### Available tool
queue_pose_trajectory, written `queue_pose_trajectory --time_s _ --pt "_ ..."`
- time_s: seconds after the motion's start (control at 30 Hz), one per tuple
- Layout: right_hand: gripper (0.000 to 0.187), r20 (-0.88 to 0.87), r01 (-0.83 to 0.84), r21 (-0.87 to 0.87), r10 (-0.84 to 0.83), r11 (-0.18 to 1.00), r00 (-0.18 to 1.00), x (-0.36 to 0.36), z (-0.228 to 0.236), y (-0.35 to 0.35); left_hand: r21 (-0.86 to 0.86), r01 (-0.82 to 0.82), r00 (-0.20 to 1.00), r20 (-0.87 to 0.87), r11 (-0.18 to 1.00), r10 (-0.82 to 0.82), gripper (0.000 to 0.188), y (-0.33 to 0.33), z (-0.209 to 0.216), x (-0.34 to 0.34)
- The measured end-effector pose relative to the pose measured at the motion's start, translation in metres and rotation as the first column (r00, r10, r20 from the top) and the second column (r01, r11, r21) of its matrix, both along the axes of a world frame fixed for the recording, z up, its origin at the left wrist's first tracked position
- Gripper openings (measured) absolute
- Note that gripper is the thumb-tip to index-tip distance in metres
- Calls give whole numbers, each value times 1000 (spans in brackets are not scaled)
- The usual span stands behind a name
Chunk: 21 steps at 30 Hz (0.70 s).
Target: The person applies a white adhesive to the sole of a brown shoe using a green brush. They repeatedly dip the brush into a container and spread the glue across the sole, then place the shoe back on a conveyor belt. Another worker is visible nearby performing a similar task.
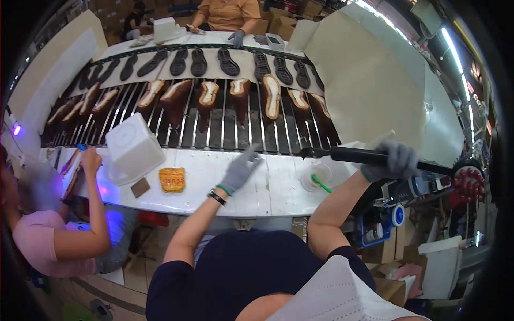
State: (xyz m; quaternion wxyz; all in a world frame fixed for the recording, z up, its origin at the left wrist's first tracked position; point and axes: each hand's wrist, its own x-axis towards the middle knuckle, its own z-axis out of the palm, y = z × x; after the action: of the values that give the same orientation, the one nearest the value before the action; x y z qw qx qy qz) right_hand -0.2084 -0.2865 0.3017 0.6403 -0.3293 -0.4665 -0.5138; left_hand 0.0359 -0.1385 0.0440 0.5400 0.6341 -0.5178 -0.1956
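Observation:
My left hand (241,171), in a grey glove with green cuff, reaches over the white table (214,195). Its fingers are stretched out and slightly blurred, holding nothing, close to the conveyor's near edge. My right hand (395,159), also gloved, is closed around a long black bar-shaped tool (358,155) at the right. A pale thin piece sticks up by that hand; I cannot make out what it is. Ahead, brown shoe uppers (208,94) with pale undersides lie in a row on the metal roller conveyor (222,123). Behind them runs a row of black soles (228,63).
A white plastic tub (135,147) lies tilted beside a yellow packet (172,180) and a small brown square (140,188). A clear cup (313,178) holds a green-handled stick (321,183). A co-worker in pink (64,241) sits at left; another in orange (227,13) works opposite.

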Motion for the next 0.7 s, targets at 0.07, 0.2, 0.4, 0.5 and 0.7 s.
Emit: queue_pose_trajectory --time_s 0.07,0.2,0.4,0.5,0.7 --pt "36 4 -44 -74 44 996 999 -21 21 4 206 -171 985 2 963 175 47 7 -28 22" --pt "13 -83 -70 -881 -8 469 996 -19 47 36 23 -203 976 -81 979 204 32 16 -84 39" --pt "35 60 170 -696 -179 698 982 -19 46 68 2 -272 958 91 962 270 30 21 -72 33" --pt "29 -57 -11 -956 -147 293 988 -12 58 70 33 -268 962 67 963 265 29 25 -71 39" --pt "32 163 158 -690 -61 706 985 -20 62 79 14 -245 969 46 969 244 29 23 -72 32"
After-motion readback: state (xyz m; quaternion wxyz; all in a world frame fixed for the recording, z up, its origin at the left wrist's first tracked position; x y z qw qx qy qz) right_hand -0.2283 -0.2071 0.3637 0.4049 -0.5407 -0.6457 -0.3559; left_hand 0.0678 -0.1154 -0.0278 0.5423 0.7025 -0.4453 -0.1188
